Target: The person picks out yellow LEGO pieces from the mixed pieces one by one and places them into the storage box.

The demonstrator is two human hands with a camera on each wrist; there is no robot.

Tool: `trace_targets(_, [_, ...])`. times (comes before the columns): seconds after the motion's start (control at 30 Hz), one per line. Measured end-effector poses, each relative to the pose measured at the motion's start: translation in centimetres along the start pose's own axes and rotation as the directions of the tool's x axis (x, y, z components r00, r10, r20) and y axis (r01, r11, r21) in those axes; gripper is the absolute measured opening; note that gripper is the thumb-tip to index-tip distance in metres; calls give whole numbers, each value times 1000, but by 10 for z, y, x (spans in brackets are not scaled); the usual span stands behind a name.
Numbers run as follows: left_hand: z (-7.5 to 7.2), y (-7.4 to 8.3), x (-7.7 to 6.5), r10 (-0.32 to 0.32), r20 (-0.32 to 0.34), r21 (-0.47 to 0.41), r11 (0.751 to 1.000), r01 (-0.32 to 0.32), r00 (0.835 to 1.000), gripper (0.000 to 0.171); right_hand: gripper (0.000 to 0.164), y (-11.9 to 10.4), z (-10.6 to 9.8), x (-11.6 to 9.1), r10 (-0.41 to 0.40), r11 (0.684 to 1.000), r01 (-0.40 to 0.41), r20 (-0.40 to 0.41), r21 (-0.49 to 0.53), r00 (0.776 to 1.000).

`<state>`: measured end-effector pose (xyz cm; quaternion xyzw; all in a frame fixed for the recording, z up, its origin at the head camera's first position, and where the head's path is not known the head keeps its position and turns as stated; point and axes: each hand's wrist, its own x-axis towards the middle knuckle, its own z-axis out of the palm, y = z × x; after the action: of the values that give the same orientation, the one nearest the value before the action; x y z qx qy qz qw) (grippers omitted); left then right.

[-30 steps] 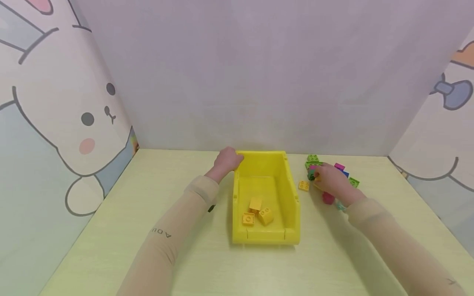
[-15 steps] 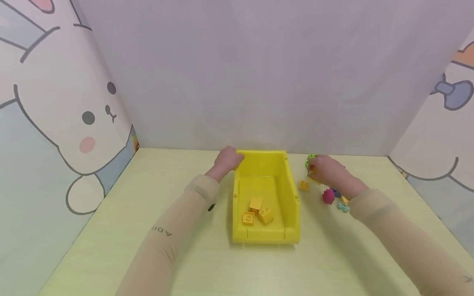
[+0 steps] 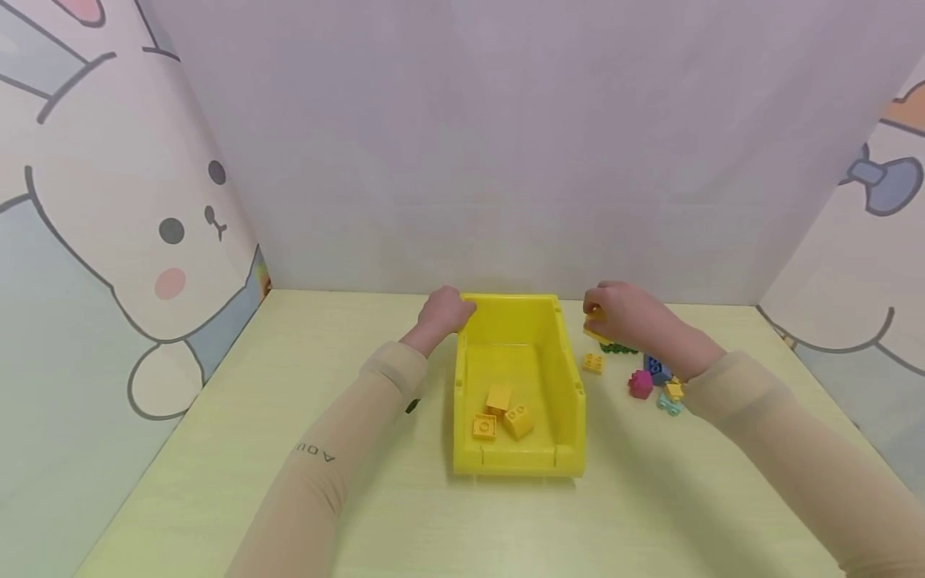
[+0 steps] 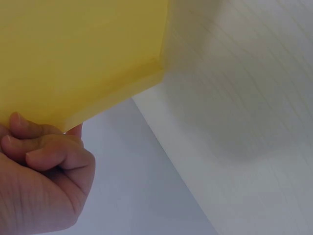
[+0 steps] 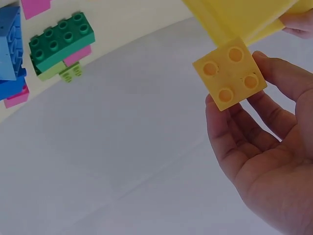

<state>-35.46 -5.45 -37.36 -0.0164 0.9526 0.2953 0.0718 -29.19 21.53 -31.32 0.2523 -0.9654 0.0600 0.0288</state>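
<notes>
A yellow storage bin [image 3: 519,460] stands in the middle of the table with three yellow toy bricks [image 3: 499,397] inside, near its front end. My left hand [image 3: 444,311] grips the bin's far left corner; in the left wrist view its fingers [image 4: 66,152] curl at the edge of the bin wall [image 4: 78,49]. Raised beyond the bin's right side, my right hand [image 3: 636,321] pinches a square yellow toy brick [image 5: 230,73] with four studs between thumb and fingers. Another yellow brick [image 3: 593,364] lies on the table just right of the bin.
Loose bricks lie right of the bin: green [image 5: 61,43], blue [image 3: 656,369], magenta [image 3: 640,384] and a pale teal piece [image 3: 669,404] with yellow by it. A small dark object [image 3: 413,406] lies left of the bin. A lilac cloth backdrop [image 3: 506,160] rises behind the table.
My right hand has lifted out of the brick pile and moved up and left toward the bin with the yellow brick. The left hand and bin have stayed put.
</notes>
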Motion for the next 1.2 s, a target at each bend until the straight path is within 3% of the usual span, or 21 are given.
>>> trace_targets(0.23, [0, -1, 2, 1, 2, -4, 1000, -1, 1000, 43, 21, -23, -11, -2, -14, 1000, 14, -7, -6, 1000])
trace_targets(0.6, [1, -2, 1, 6, 4, -4, 1000, -6, 1000, 44, 21, -58, -9, -4, -95, 995, 95, -29, 9, 995])
trace_targets(0.83, [0, -3, 2, 12, 0, -18, 1000, -12, 1000, 42, 23, -80, -2, -8, -102, 995, 102, 3, 18, 995])
trace_targets(1.2, [-1, -3, 2, 13, 18, -18, 1000, -13, 1000, 42, 21, -102, 19, -14, -183, 983, 183, 12, 23, 983])
